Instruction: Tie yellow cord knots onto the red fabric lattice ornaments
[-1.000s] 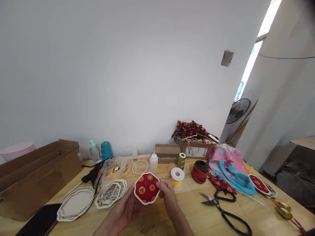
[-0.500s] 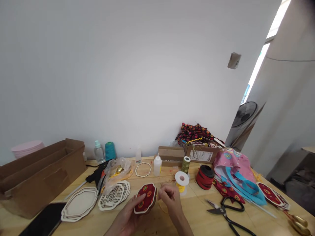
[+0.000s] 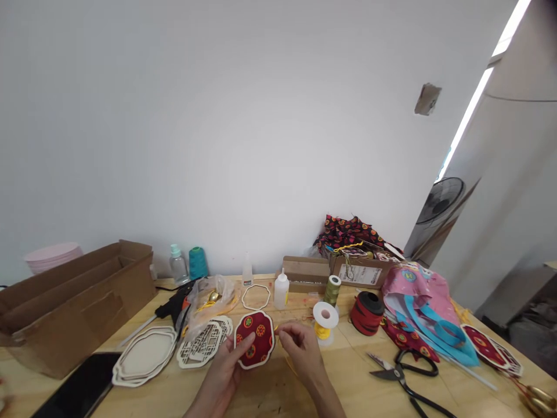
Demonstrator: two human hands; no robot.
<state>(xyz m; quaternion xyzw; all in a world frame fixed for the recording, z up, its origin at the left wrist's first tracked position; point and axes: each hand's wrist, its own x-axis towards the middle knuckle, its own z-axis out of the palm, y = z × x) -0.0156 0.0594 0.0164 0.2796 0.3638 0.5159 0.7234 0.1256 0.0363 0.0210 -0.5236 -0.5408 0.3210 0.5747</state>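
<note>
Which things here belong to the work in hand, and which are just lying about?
In use now:
red patterned piece with a pale rim, held by the left hand
yellow cord, seemingly pinched by the right hand

Apparently just lying about:
scissors
teal thread cone
black flat slab
pink bundle

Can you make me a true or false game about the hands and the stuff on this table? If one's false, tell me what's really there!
1. The left hand holds a red patterned panel with a white edge. True.

2. The spool of yellow thread is nearer the right hand than the spool of red ribbon is. True.

3. The scissors are in the right hand. False: the scissors lie on the wooden table.

4. The teal thread cone stands beside a clear bottle. True.

5. The long, curled ribbon by the pink cloth is green. False: that ribbon is blue.
</note>
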